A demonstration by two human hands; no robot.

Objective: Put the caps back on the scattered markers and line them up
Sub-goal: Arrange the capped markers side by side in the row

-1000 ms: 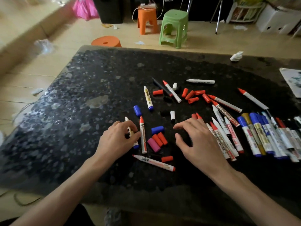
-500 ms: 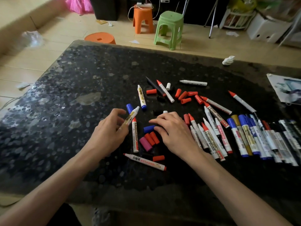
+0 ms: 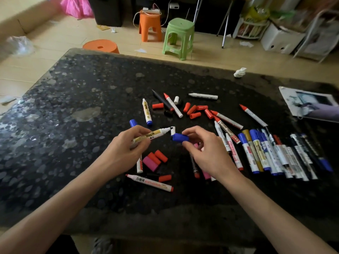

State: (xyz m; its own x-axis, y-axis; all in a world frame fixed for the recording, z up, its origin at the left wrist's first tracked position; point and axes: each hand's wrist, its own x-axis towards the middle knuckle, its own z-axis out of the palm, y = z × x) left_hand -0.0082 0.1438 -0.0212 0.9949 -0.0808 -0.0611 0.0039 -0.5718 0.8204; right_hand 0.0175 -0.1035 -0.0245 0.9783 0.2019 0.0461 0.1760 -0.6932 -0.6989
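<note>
Left hand (image 3: 126, 149) grips a yellow-labelled white marker (image 3: 150, 135), tip aimed 3 o'clock; right hand (image 3: 205, 153) pinches a blue plastic cap (image 3: 180, 138), lined up for capping.

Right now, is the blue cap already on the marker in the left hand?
No, the right hand pinches the blue cap just short of the bare tip of the marker that the left hand holds.

Uncapped yellow-labelled marker (image 3: 149, 135) tip facing blue cap (image 3: 180, 138)
</note>
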